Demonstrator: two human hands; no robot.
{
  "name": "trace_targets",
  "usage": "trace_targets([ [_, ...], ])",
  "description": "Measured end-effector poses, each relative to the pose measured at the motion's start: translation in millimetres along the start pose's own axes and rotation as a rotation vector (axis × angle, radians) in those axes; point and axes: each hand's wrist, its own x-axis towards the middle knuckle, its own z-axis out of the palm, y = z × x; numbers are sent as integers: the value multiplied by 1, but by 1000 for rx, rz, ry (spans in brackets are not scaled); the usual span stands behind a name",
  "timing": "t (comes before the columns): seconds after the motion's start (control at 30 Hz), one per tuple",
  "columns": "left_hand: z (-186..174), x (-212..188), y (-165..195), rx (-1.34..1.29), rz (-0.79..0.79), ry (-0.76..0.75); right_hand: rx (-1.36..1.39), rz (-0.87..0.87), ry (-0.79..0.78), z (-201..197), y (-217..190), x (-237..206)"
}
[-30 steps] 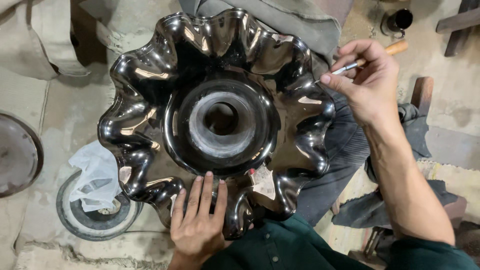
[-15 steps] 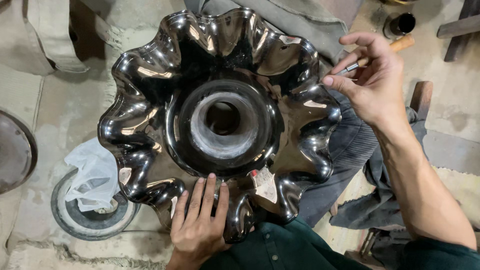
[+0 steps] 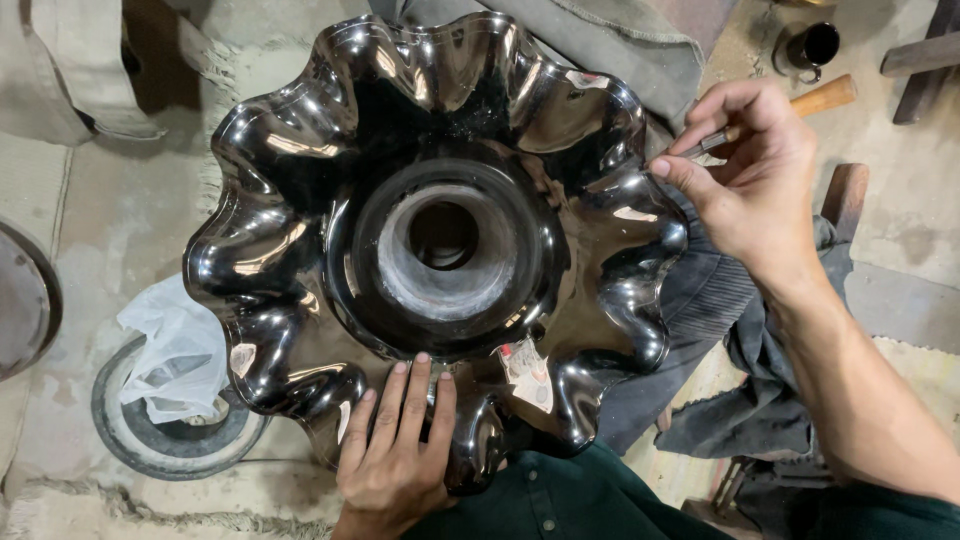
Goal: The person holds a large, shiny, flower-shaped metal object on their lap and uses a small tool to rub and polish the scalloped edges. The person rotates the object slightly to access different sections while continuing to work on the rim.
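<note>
Big polished dark metal bowl with a wavy, scalloped rim [image 3: 440,240] fills the middle of the head view, resting over the person's lap, dark green shirt [image 3: 570,500] just below it. Bowl centre has a raised ring around a dull grey hollow with a round hole. Surface mirror-shiny, lots of reflections. Left hand [image 3: 395,455] lies flat on the near rim, palm down, fingers stretched out and close together, tips reaching up to the edge of the central ring; it grips nothing, just presses on the metal. Right hand [image 3: 750,185] at the bowl's right rim, upper side, fingers curled closed around a thin metal tool [image 3: 705,148], pinched between thumb and forefinger; tool tip points at the rim edge, whether it touches the metal is not clear. Behind that hand a wooden handle [image 3: 825,97] sticks out on the floor. Small dark cup [image 3: 808,48] near the top right, well apart from the bowl. Left of the bowl, low down, a round grinding disc [image 3: 170,435] on the floor with a crumpled white plastic bag [image 3: 175,350] lying on it, just beside the bowl's rim. Dark grey cloth [image 3: 760,400] bunched under the right forearm. Rusty round plate edge [image 3: 25,300] at far left.
</note>
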Motion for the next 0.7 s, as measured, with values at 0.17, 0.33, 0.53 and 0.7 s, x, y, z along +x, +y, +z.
trace_targets([
  [0.17, 0, -1, 1, -25, -26, -37, 5, -8, -49, -4, -6, 6],
  [0.33, -1, -1, 2, -32, -29, -21, 7, 31, -104, -7, -12, 9],
  [0.53, 1, -4, 2, -8, -28, -82, -26, 103, -166, -12, -21, 16],
  [0.7, 2, -6, 2, 5, -29, -87, -104, 206, -213, -16, -32, 22],
])
